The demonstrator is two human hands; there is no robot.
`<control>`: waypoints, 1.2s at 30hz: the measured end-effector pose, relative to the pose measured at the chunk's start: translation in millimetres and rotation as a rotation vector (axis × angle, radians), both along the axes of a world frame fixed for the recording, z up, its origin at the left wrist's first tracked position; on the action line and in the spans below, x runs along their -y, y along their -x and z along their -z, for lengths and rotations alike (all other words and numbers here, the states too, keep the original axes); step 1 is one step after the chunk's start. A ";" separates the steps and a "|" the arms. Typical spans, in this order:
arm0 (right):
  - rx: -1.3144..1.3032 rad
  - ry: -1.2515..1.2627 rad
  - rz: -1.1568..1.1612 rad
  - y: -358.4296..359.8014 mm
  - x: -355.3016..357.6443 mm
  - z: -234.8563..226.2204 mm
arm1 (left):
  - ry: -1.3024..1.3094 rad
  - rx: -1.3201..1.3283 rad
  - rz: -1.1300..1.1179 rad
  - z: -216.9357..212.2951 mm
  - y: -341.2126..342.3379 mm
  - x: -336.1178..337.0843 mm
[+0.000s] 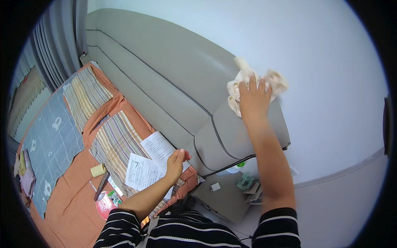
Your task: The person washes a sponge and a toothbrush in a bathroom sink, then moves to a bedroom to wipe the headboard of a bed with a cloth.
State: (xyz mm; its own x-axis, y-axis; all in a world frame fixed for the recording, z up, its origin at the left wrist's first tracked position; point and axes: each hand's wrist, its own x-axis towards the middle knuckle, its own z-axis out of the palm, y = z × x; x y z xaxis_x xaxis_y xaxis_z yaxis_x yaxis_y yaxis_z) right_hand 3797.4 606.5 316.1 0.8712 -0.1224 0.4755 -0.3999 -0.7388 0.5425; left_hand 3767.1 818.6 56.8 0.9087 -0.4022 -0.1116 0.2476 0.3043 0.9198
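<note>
My right hand (254, 99) presses a crumpled cream cloth (241, 78) against the top of the grey padded headboard (178, 49), close to its right end. Its fingers bend over the bunched fabric, and one loose corner of the cloth is blurred by motion. Lower down and to the left, my left hand (175, 164) hovers with its fingers curled in and nothing visible in them. Behind that hand, open printed sheets (142, 171) lie on a striped pillow (120, 134).
A grey bedside table (225, 198) stands below the headboard's right end, bearing a white charger (215, 187) and stacked books (253, 193). On the orange bedsheet (70, 198) are a yellow roll (98, 170), a dark comb-like item (101, 187) and a red round fan (105, 206).
</note>
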 end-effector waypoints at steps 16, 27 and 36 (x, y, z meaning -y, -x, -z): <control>0.216 -0.192 -0.481 133.8 -13.1 9.0 | -0.104 0.295 0.044 -18.2 -17.6 14.1; 0.243 -0.801 -0.170 254.1 28.8 234.4 | -0.095 0.736 0.200 -96.1 19.9 92.7; 1.010 -0.708 -0.385 199.9 58.7 88.6 | -0.044 1.365 0.054 -172.8 32.7 154.4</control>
